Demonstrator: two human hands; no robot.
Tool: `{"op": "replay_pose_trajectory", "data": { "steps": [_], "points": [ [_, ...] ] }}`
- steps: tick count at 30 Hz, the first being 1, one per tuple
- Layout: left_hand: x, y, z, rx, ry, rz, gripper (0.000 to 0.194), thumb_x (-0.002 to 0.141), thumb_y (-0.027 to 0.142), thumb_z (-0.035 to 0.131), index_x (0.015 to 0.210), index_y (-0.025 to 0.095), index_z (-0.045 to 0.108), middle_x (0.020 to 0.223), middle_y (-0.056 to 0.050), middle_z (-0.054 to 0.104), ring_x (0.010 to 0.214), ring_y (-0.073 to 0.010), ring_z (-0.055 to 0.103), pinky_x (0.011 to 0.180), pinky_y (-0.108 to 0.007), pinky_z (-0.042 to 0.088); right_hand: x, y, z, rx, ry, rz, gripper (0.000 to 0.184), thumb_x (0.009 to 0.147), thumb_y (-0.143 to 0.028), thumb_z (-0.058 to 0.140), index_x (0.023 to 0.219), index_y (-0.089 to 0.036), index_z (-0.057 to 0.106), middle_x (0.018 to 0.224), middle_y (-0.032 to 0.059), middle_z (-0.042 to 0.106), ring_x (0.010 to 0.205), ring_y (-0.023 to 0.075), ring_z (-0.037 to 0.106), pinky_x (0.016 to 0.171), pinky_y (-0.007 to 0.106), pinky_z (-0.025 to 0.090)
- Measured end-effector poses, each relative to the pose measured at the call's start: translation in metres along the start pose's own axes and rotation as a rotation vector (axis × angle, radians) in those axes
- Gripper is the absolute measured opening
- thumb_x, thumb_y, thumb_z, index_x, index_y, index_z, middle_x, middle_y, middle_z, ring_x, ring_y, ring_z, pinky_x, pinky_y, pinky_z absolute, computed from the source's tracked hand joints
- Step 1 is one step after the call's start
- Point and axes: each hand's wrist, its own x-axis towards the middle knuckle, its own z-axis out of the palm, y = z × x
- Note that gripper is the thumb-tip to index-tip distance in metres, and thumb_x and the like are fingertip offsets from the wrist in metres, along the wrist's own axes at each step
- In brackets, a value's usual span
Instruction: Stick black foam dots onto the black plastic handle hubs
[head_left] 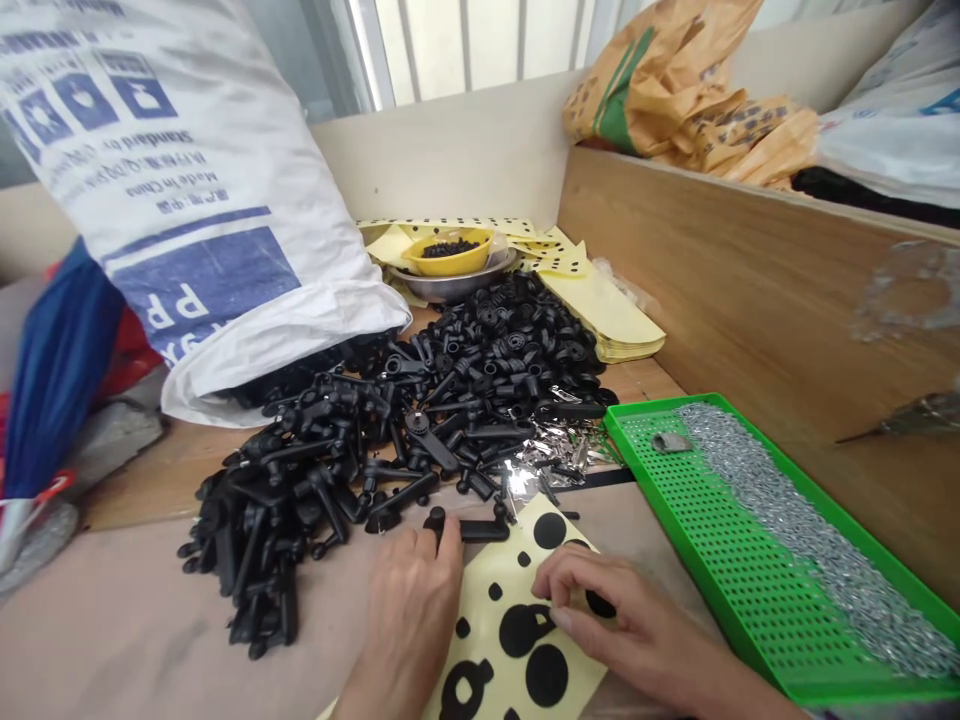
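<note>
My left hand [412, 600] is closed, its thumb and fingers at the left end of a black plastic crank handle [484, 530] that lies crosswise on the work surface. Under and between my hands lies a yellow sheet of black stickers [487, 635] with round, ring-shaped and small drop-like pieces. My right hand [622, 615] is over the sheet's right side, thumb and forefinger pinched at the edge of a black sticker [517, 630]. Whatever is between those fingertips is too small to make out. A large pile of black crank handles [322, 470] lies just beyond.
Right of my hands, a green perforated tray [682, 520] holds many small metal pieces. Shiny metal clips [562, 450] lie by the pile. Behind stand a yellow bowl [450, 262] and stacked yellow sheets [615, 320]. A white sack [210, 200] leans at left; a wooden partition [765, 290] bounds the right.
</note>
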Motion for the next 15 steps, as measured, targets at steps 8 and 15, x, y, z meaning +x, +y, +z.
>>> {"op": "replay_pose_trajectory", "data": {
  "steps": [8, 15],
  "points": [
    [0.03, 0.008, -0.033, -0.245, -0.517, -0.228, 0.03, 0.095, 0.033, 0.041, 0.09, 0.02, 0.068, 0.071, -0.008, 0.069, 0.065, -0.0287, 0.069, 0.053, -0.033, 0.048, -0.003, 0.0, 0.0, -0.007, 0.004, -0.012, 0.014, 0.083, -0.019, 0.048, 0.069, -0.021, 0.044, 0.082, 0.0042, 0.064, 0.08, 0.0184, 0.06, 0.071, 0.03, 0.045],
    [0.003, -0.013, -0.012, -0.309, -0.297, -0.285, 0.011, 0.083, 0.017, 0.048, 0.078, 0.018, 0.058, 0.076, -0.007, 0.064, 0.073, -0.0268, 0.065, 0.061, -0.035, 0.049, -0.001, -0.001, 0.0, -0.012, 0.018, -0.027, 0.016, 0.084, -0.02, 0.048, 0.068, -0.021, 0.044, 0.08, 0.0045, 0.064, 0.077, 0.0182, 0.06, 0.068, 0.03, 0.046]
  ]
}}
